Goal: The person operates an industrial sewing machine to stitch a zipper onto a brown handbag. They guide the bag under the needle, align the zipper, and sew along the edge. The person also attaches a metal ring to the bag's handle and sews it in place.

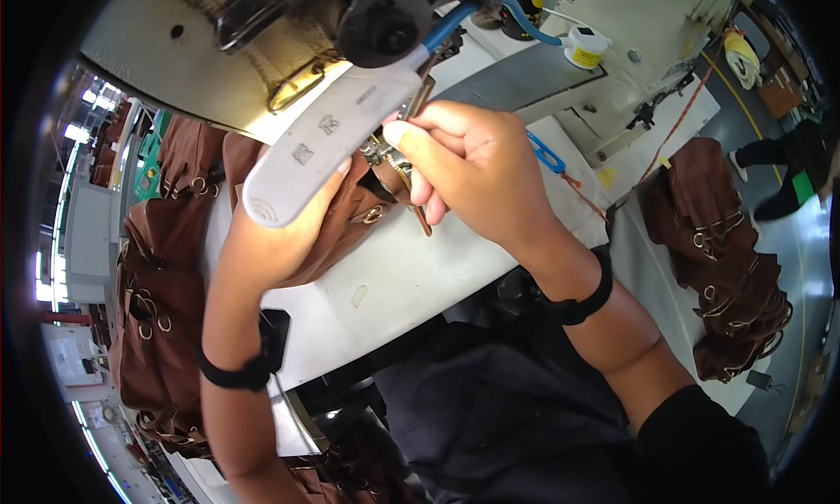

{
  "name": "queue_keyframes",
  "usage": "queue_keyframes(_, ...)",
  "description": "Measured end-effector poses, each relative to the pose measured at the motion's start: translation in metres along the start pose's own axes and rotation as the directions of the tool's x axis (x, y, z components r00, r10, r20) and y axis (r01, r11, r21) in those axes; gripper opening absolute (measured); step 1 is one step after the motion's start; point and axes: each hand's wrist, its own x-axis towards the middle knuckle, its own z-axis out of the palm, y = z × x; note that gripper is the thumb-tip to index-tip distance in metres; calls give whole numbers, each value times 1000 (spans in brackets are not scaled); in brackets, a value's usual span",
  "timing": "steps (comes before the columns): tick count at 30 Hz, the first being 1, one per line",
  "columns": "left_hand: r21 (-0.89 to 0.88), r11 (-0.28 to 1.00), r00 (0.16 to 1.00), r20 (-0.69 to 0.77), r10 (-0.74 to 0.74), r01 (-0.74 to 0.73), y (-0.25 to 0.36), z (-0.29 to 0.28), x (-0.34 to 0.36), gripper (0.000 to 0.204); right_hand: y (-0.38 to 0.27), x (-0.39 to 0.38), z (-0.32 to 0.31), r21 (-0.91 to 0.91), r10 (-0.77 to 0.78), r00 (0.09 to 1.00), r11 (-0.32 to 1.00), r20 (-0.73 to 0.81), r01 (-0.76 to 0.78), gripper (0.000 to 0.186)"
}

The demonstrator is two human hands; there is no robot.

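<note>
A brown leather bag [337, 233] with brass-coloured rings lies under the sewing machine's head. My left hand [297, 228] grips it from the left; most of its fingers are hidden behind a long pale machine part [328, 145], and one fingertip shows past its edge. My right hand [468, 163] is closed in a pinch beside the metal parts [385, 152] at the stitching point. Between its fingers is a narrow brown strap [426, 224], whose end sticks out below them. Where the strap meets the bag is hidden.
Brown leather bags [166, 311] are piled along the table's left side, and more [713, 250] hang at the right. The machine body [157, 58] spans the top. Blue thread snips [547, 152] lie on the white table [420, 259]. Another person's legs [770, 158] show at far right.
</note>
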Motion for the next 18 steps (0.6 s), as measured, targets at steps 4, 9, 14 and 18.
queue_keyframes(4,-3,989,971,191,146,-148,-27,-13,24,26,-1,-2,1,19,8,1000,1000,11,-9,16)
queue_keyframes(9,148,922,882,375,284,-359,-26,-30,43,30,26,-36,8,-587,-470,875,743,-118,320,36)
queue_keyframes(14,282,877,886,375,273,-390,-22,-23,49,32,59,-43,21,-794,-686,726,414,50,445,46)
queue_keyframes(18,238,905,899,355,257,-353,-12,-20,48,34,61,-30,5,-795,-756,626,256,190,550,46)
